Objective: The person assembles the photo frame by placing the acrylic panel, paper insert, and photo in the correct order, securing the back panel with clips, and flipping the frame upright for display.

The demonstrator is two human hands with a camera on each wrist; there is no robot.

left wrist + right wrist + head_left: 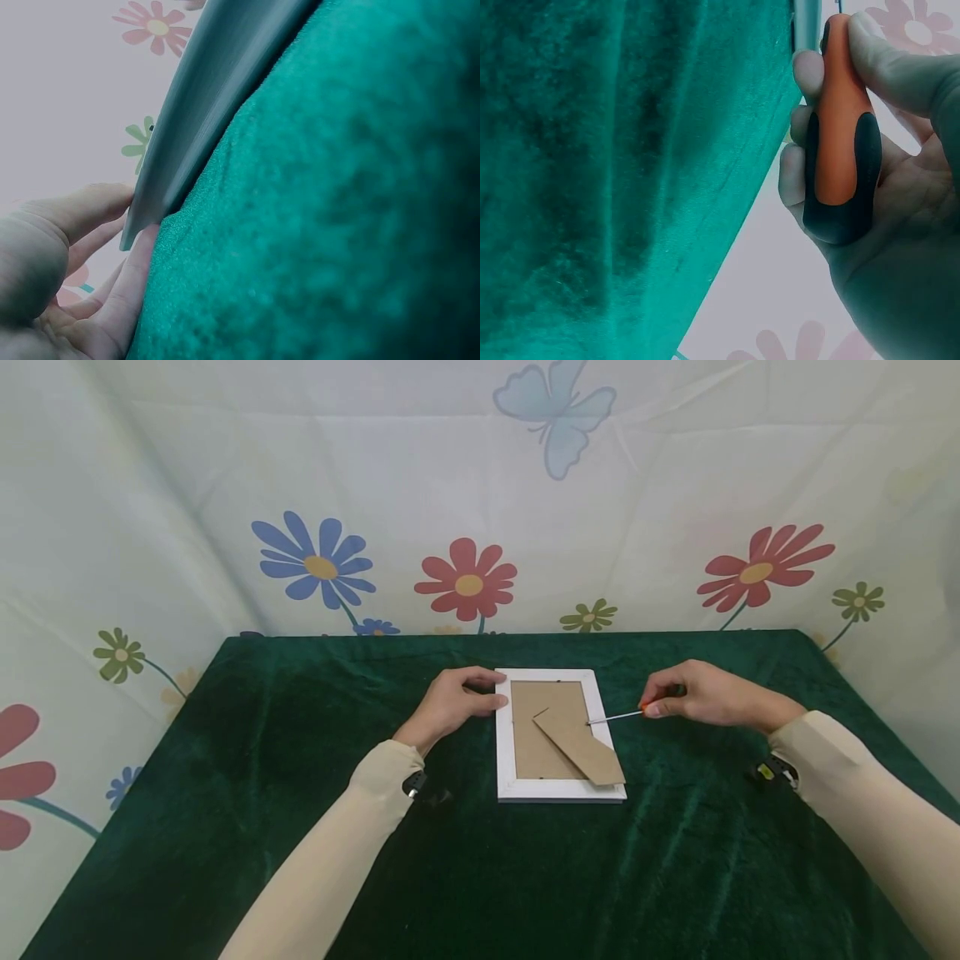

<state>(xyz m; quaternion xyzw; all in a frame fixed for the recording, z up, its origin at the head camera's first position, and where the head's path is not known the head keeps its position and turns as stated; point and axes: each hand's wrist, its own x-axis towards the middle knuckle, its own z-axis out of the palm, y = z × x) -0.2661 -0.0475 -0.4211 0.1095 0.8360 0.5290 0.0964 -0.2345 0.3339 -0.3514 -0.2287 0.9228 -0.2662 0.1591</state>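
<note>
A white picture frame (506, 739) lies face down on the green cloth, its brown backing board (528, 756) and slanted easel stand (581, 747) showing. My left hand (450, 697) pinches the frame's left edge; in the left wrist view the thumb (97, 206) meets one face of the edge and a finger (139, 270) the other. In my right hand (693, 693) is a screwdriver (836, 142) with an orange and black handle, gripped between thumb and curled fingers. The thin shaft (615, 717) points left, its tip at the inner right edge of the frame, beside the stand.
Dark green velvety cloth (300, 827) covers the table. Behind it hangs a pale curtain (420, 468) printed with flowers and a butterfly. Small dark metal tabs (542, 777) sit along the inner border of the frame.
</note>
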